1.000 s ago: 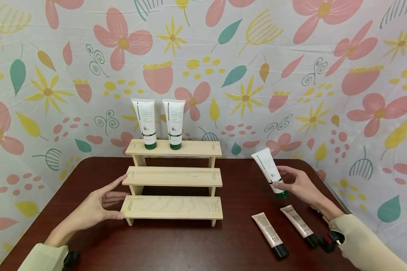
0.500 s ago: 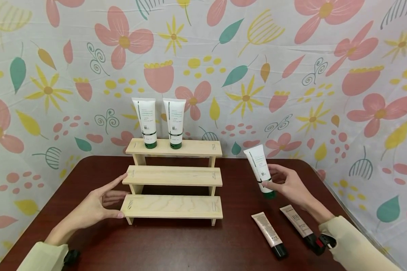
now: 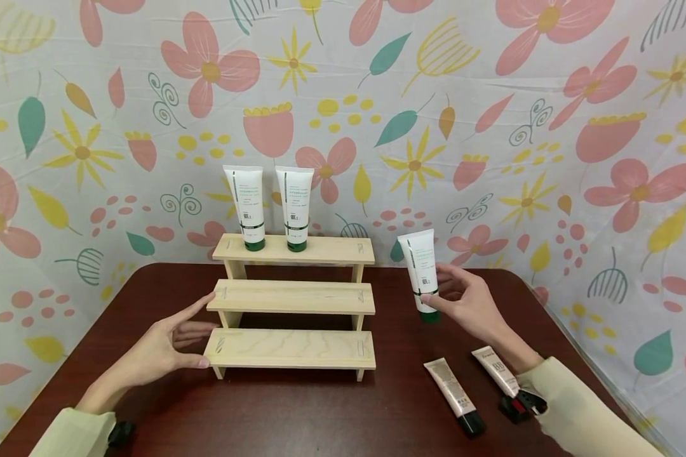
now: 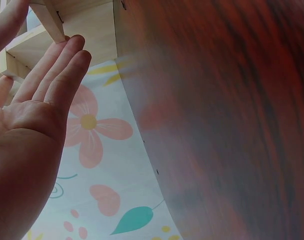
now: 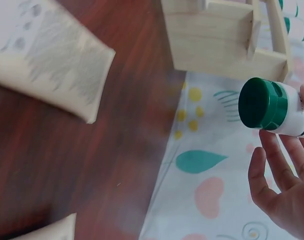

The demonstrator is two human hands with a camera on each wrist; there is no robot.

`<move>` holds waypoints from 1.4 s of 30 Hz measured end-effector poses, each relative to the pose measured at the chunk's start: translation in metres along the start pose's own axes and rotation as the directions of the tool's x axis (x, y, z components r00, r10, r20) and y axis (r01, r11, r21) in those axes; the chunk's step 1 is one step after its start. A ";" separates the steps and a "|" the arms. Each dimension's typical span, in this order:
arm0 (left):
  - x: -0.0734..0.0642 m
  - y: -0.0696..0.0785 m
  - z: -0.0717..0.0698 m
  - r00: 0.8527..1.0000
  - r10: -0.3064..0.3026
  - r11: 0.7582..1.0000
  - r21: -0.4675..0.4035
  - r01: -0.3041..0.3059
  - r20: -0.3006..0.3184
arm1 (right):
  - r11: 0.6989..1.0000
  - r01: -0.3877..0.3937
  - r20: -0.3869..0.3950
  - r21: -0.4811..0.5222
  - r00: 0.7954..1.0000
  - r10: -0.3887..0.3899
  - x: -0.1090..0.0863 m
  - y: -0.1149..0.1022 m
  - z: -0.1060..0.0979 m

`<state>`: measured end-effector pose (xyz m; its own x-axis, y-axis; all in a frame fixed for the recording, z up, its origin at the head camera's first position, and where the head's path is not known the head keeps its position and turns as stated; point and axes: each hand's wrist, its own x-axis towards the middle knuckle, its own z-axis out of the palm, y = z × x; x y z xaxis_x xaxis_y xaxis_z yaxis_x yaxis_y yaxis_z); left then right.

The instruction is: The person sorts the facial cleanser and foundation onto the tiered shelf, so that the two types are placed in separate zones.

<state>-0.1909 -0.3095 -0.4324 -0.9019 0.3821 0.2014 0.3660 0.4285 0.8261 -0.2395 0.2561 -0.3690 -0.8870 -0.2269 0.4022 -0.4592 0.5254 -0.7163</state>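
Note:
A three-step wooden display rack (image 3: pixel 291 295) stands on the table. My left hand (image 3: pixel 148 352) is at its left side, index fingertip at the middle step and thumb at the lowest one. The left wrist view shows that hand's fingers (image 4: pixel 56 75) straight against the wood. My right hand (image 3: pixel 471 304) pinches a white squeeze tube (image 3: pixel 420 266) near its green cap (image 5: pixel 262 104), holding it slightly tilted, cap down, right of the rack. Two matching white tubes, one on the left (image 3: pixel 246 206) and another beside it (image 3: pixel 295 206), stand cap down on the top step.
Two beige BB cream tubes with black caps lie at the front right, one nearer the middle (image 3: pixel 451 387) and one (image 3: pixel 496 371) partly under my right wrist. The dark red-brown table (image 3: pixel 343 419) ends at a floral cloth backdrop (image 3: pixel 343 82).
My right hand has moved left and slightly up with the white tube, which now stands more upright and closer to the rack. The left hand has stayed put.

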 end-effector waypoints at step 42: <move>0.000 0.000 0.001 1.000 0.003 1.000 0.008 -0.003 -0.002 | 0.949 0.172 -0.195 0.264 0.973 -0.122 0.078 -0.074 0.064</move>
<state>-0.1907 -0.3088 -0.4323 -0.9012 0.3818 0.2050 0.3705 0.4335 0.8215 -0.2773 0.1472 -0.3210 -0.7974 -0.1248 0.5904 -0.6015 0.2431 -0.7610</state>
